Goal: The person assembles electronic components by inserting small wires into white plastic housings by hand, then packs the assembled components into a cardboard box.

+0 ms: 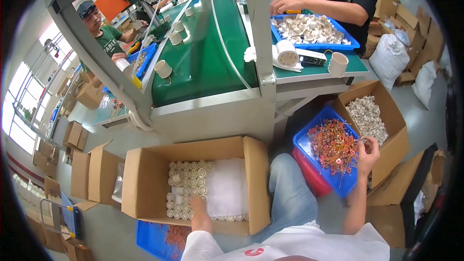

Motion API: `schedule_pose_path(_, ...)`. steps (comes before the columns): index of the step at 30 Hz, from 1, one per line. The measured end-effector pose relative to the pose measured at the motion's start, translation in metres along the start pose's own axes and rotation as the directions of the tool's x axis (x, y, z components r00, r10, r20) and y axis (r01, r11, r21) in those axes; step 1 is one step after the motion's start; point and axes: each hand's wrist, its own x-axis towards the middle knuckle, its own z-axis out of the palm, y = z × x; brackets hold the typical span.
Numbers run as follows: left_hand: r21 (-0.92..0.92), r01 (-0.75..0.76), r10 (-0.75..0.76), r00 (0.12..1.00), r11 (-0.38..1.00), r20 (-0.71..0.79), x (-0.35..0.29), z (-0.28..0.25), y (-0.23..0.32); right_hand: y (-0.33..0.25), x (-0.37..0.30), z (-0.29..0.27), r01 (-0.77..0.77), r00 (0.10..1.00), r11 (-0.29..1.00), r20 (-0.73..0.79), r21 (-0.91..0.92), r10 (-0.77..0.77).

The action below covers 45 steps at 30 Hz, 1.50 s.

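Observation:
My left hand (198, 205) reaches down into an open cardboard box (135, 183), over white cylindrical parts with round ribbed ends (186, 176) standing in rows. Its fingers are blurred against the parts, so their grip does not show. A white sheet (224, 186) covers the box's right half. My right hand (368, 153) is raised at the right rim of a blue tray (344, 183), fingers curled together in a pinch; anything in them is too small to make out. Red and yellow wired components (333, 145) lie heaped in that tray.
Ahead runs a green conveyor belt (208, 53) carrying white cups, behind a metal frame post (263, 34). A carton of small white pieces (367, 116) stands at my right. Co-workers sit along the line; one works over a blue tray of white parts (314, 29).

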Motion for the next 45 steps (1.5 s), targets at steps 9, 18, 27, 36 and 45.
schedule_pose_path(9,0.032,-0.05,0.053,0.995,0.998,-0.084,-0.049,0.0,0.028,0.046,-0.012,-0.033,-0.022,0.999,0.994,-0.039,0.109,0.026)
schedule_pose_path(18,0.131,-0.275,0.282,0.958,0.952,-0.039,-0.048,0.003,0.048,0.029,-0.011,-0.016,-0.108,0.994,0.974,0.05,0.198,0.099)
schedule_pose_path(27,0.204,-0.364,0.332,0.927,0.909,0.174,-0.053,0.008,0.052,0.032,-0.017,-0.02,0.041,0.998,0.999,-0.038,-0.014,-0.041)
schedule_pose_path(36,-0.032,-0.43,0.335,0.653,0.902,0.679,0.009,-0.031,0.091,0.006,-0.014,-0.028,0.113,0.986,0.982,-0.107,-0.151,-0.13)
schedule_pose_path(45,-0.901,0.358,0.898,0.435,-0.244,-0.071,-0.178,-0.248,0.143,-0.015,-0.005,-0.035,0.249,0.934,0.912,-0.167,-0.326,-0.315)
